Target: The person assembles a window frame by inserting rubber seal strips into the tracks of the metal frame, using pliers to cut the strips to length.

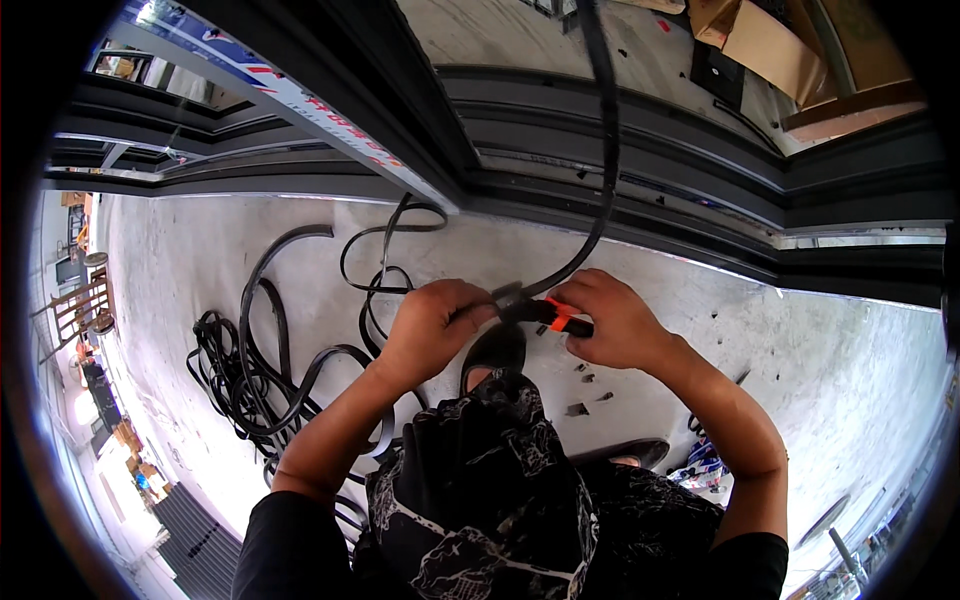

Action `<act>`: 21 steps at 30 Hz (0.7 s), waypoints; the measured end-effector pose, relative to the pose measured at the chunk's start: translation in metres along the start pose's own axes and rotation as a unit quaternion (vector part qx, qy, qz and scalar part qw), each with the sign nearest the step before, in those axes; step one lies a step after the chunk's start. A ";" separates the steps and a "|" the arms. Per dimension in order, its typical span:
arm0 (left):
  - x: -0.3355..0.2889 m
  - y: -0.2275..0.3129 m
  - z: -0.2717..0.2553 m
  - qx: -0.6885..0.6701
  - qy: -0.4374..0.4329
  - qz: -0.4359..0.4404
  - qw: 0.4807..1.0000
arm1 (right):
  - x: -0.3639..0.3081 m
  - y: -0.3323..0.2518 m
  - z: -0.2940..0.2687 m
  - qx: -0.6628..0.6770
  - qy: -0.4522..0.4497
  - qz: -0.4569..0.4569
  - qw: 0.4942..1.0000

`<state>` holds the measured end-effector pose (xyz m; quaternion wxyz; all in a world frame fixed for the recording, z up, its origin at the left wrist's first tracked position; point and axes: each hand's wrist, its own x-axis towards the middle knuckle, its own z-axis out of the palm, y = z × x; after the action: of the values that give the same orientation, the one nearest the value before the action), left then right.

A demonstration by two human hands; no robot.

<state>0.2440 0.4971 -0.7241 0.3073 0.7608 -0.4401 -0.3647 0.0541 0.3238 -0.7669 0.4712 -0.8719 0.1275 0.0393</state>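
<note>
A long black rubber sealing strip (608,150) hangs from the top of the view and curves down to my hands. My left hand (432,325) is closed, its thumb and fingers pinching the strip near its lower end. In my closed right hand (618,325) are hand cutters (568,322) with orange and black handles. The cutters' dark head meets the strip between my two hands, above my shoe. Blur and the dark colours hide whether the blades are closed on it.
Dark grey window or door frames (640,195) stand ahead of me, with a cardboard box (765,50) beyond. More black strip lies in a tangled pile (235,375) at the left. Small dark offcuts (578,409) are scattered on the concrete floor (200,260) by my feet.
</note>
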 end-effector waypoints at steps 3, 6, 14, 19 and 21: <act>0.001 0.000 0.000 -0.022 -0.012 -0.055 0.998 | 0.001 0.001 0.004 -0.016 -0.003 0.013 1.000; 0.003 -0.004 0.000 -0.029 -0.010 -0.061 0.998 | 0.004 -0.001 0.012 -0.067 0.009 0.024 0.997; -0.003 -0.052 -0.005 0.144 -0.050 -0.107 0.982 | 0.005 0.069 0.058 -0.290 0.090 -0.044 0.952; 0.003 -0.063 0.000 0.233 0.104 -0.011 0.967 | 0.010 0.057 0.057 -0.277 0.049 -0.026 0.959; 0.014 -0.050 -0.001 0.185 0.130 -0.040 0.973 | 0.020 0.054 0.050 -0.251 0.074 -0.012 0.965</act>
<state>0.2721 0.5058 -0.7664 0.2013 0.8625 -0.4251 -0.1869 0.0620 0.3338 -0.8420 0.2271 -0.9641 0.1373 -0.0008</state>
